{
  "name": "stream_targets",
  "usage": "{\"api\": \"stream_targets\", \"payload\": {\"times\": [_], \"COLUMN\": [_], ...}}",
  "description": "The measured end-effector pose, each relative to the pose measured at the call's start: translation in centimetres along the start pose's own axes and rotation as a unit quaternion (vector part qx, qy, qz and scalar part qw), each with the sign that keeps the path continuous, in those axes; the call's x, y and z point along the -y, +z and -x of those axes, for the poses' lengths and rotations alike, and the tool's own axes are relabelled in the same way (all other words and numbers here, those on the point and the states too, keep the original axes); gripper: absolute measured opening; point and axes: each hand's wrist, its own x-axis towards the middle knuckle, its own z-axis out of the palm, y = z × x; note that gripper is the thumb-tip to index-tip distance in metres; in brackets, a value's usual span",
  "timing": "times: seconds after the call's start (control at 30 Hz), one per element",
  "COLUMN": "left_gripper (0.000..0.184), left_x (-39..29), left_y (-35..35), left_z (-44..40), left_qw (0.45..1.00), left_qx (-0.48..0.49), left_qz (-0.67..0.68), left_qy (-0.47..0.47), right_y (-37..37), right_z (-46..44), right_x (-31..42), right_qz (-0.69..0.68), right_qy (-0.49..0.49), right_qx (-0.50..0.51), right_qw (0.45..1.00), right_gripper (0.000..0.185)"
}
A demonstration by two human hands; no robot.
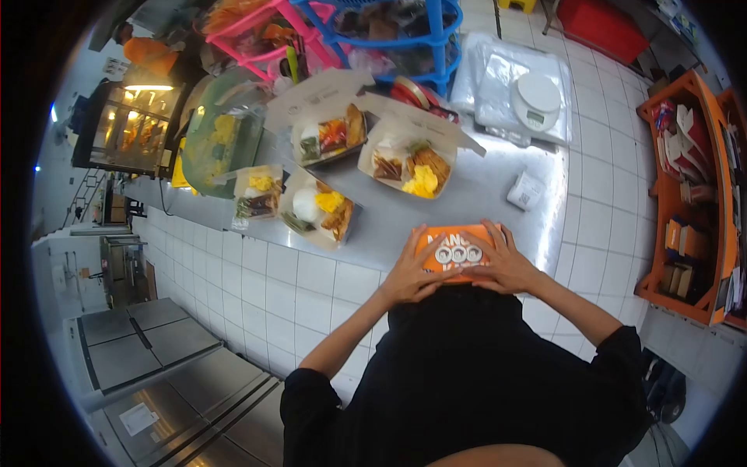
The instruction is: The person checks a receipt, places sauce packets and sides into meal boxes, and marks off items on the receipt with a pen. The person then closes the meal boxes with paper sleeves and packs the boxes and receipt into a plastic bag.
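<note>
Both hands are on an orange printed box at the table's near edge, close to my body. My left hand lies on its left side and my right hand on its right side, fingers spread over the lid and around the edges. The box looks closed. Beyond it on the metal table, several open food boxes hold rice and toppings, among them a box with yellow sauce, a box with red topping and a box at the near left. A small white printed packet lies to the right.
A white scale stands on stacked clear plastic at the back right. Blue and pink racks and a green container are at the back. An orange shelf stands right, a lit display oven far left.
</note>
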Motion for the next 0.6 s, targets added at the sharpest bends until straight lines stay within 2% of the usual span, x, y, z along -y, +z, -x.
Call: {"api": "stream_targets", "payload": {"times": [0.07,0.2,0.27,0.37,0.47,0.5,0.57,0.6], "left_gripper": [0.065,0.062,0.059,0.058,0.06,0.059,0.057,0.055], "left_x": [0.4,0.6,0.8,0.5,1.2,1.0,0.5,0.4], "left_y": [0.2,0.3,0.4,-0.3,1.0,1.0,0.8,0.5], "left_z": [0.0,0.0,0.1,0.0,0.3,0.3,0.2,0.0], "left_qw": [1.0,1.0,1.0,0.999,0.996,0.997,0.998,0.998], "left_qx": [-0.005,-0.004,-0.004,0.022,0.005,0.003,0.0,-0.01], "left_qz": [-0.003,-0.017,-0.012,-0.042,-0.073,-0.069,-0.062,-0.056], "left_qy": [0.013,0.024,0.024,0.027,0.043,0.036,0.024,0.017], "right_y": [0.2,1.7,2.1,-1.1,-2.3,-2.4,-1.9,-1.5], "right_z": [-0.2,0.1,0.1,0.3,-2.1,-3.9,-9.1,-11.6], "right_x": [-0.3,-0.3,-0.5,0.6,1.2,1.2,0.4,-0.2], "right_qz": [0.026,0.053,0.043,0.013,-0.024,-0.089,-0.217,-0.239], "right_qy": [-0.018,-0.022,-0.028,-0.036,0.056,0.103,0.188,0.213], "right_qx": [-0.026,-0.041,-0.063,-0.029,-0.109,-0.197,-0.363,-0.392], "right_qw": [0.999,0.998,0.997,0.999,0.992,0.971,0.887,0.862], "right_gripper": [0.035,0.034,0.037,0.052,0.058,0.061,0.067,0.072]}}
